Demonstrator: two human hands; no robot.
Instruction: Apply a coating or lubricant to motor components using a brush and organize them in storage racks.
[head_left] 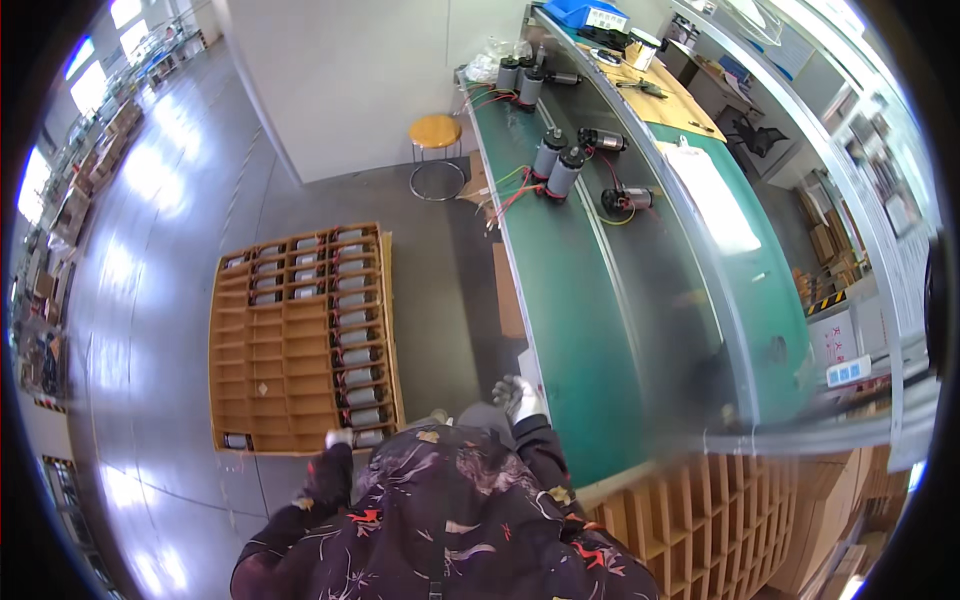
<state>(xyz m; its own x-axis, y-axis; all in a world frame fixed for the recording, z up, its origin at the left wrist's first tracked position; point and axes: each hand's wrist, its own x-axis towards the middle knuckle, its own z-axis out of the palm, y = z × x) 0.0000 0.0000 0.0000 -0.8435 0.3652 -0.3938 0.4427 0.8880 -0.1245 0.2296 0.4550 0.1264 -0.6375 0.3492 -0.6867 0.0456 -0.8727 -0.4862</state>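
Note:
My left hand [340, 438], in a white glove, is at the near edge of a wooden-brown divided box [268, 345]. It is beside a grey cylindrical motor [369, 438] in the near right corner; its fingers are too small and hidden to read. My right hand [517, 398], in a greyish-white glove, hovers by the left edge of the green-topped bench [575, 370]. Its fingers are apart and nothing shows in them. Motors fill the box's right column and several far cells; another motor [238, 441] lies in the near left cell.
Upright motors [565, 172] with coloured wires stand on the bench, and a motor [627, 199] lies beside them. A round wooden stool [435, 131] is by the wall. Another divided box [700, 515] stands at the bench's near end. A metal rail [735, 330] crosses the bench.

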